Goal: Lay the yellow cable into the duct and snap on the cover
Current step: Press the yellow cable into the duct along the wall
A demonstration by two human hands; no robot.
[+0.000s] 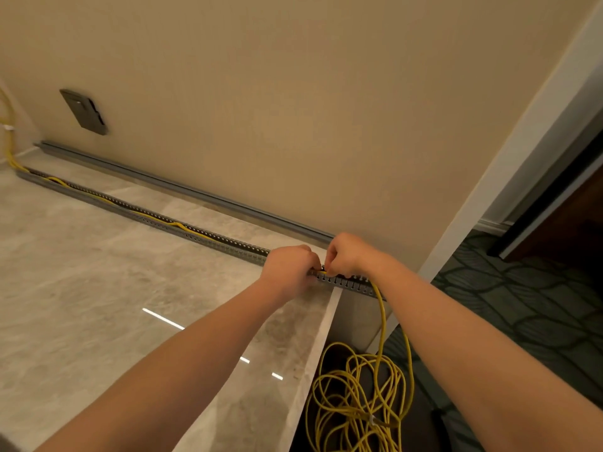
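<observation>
A long grey slotted duct lies on a marble counter, running from far left to the counter's right edge. A yellow cable lies inside the duct along its left part, leaves its right end and drops to a loose coil on the floor. My left hand and my right hand meet over the duct near its right end, both pinching the cable at the duct's top. The grey cover strip lies along the wall behind the duct, separate from it.
A beige wall rises directly behind the cover strip, with a dark wall plate at upper left. More yellow cable hangs at the far left. To the right stand a white door frame and dark patterned carpet.
</observation>
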